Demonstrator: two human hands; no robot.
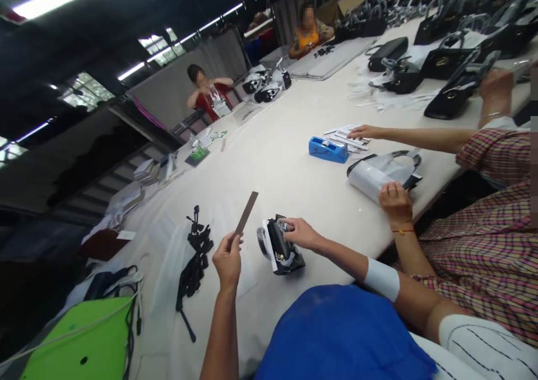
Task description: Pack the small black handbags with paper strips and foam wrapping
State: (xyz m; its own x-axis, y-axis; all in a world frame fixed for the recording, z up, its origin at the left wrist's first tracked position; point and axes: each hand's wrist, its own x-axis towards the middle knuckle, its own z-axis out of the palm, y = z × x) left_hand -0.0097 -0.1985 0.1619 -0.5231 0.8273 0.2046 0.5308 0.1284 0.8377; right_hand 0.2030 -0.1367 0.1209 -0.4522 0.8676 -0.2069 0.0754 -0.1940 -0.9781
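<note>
My left hand (227, 258) is closed round the lower end of a flat, dark brown strip (246, 214), which it holds up above the table. To the right of it, a small black handbag (277, 245) stands on the white tabletop. White paper lies along the bag's side, gold-coloured hardware shows on it, and clear wrap covers the handles. My right hand (301, 233) has its fingers on the bag's near handle; the fingertips are partly hidden there. Left of my left hand lies a heap of black straps (195, 262).
A blue tape dispenser (328, 149) stands beyond the bag, beside paper strips (347, 139). A co-worker at my right touches a paper-wrapped bag (372, 175). Several black handbags (448, 60) fill the far right. A green board (79, 341) sits at lower left. Two people sit across the table.
</note>
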